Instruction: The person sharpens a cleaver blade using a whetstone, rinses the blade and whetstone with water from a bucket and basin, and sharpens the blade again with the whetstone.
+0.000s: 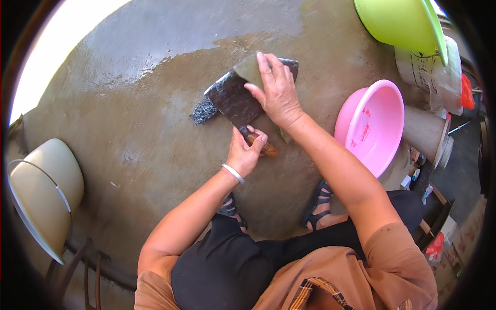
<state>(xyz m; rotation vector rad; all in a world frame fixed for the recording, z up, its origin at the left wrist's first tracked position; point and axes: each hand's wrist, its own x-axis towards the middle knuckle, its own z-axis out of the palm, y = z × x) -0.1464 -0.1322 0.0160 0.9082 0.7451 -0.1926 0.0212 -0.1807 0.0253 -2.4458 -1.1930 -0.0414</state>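
My left hand (244,154) is wrapped round the wooden handle (267,149) of a cleaver. The cleaver's broad dark blade (235,98) points away from me, tilted above the wet floor. On the far part of the blade lies a flat grey-green whetstone (247,70), with my right hand (279,93) closed over it, fingers extended along its top. From under the blade's left corner sticks out a speckled blue-grey lump (203,111); whether it touches the blade I cannot tell.
A pink basin (369,129) leans on its side at right, beside a grey spool-shaped stand (426,132). A lime-green basin (400,23) and a whitish bucket (429,70) are at upper right. At left lies a cream bucket (49,173) with a wire handle. The concrete floor (150,150) is wet.
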